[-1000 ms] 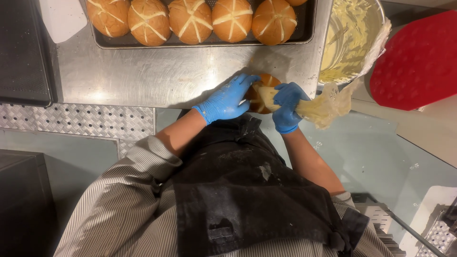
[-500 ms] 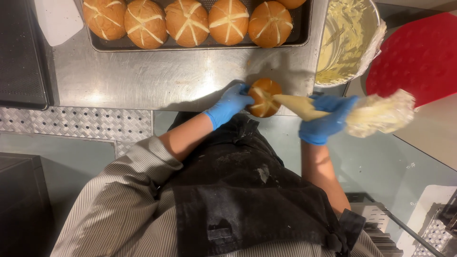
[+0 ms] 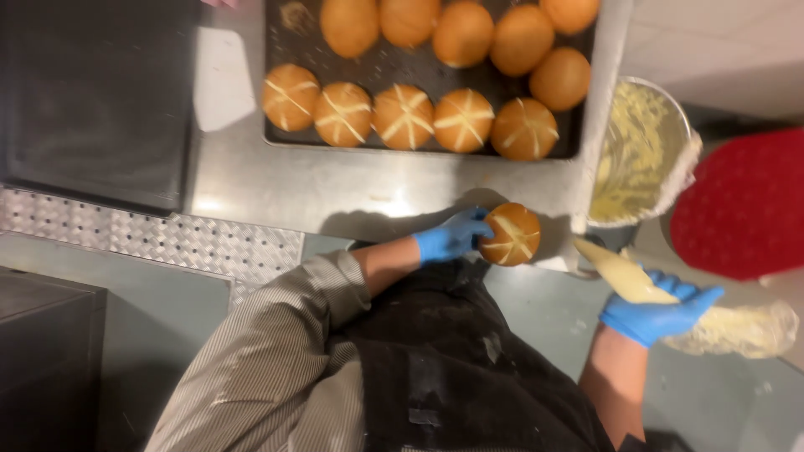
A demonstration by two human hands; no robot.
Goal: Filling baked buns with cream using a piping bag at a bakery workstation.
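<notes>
My left hand (image 3: 450, 237), in a blue glove, holds a round golden bun (image 3: 512, 234) with pale cream lines crossed on top, at the near edge of the steel counter (image 3: 335, 188). My right hand (image 3: 657, 310), also gloved, grips a clear piping bag (image 3: 720, 328) of pale cream; its tip points toward the bun from the right and stands a short way off it. A dark baking tray (image 3: 377, 63) farther back carries a row of buns with crossed cream lines and a row of plain buns behind them.
A metal bowl (image 3: 641, 155) smeared with cream sits at the counter's right end. A red round thing (image 3: 745, 205) lies further right. A dark flat surface (image 3: 92, 100) is at the left, with patterned metal plate (image 3: 151, 238) below it.
My right hand has pulled the piping bag away from the bun, right and down. The bun now shows cream lines. The view has shifted, showing more of the tray.
</notes>
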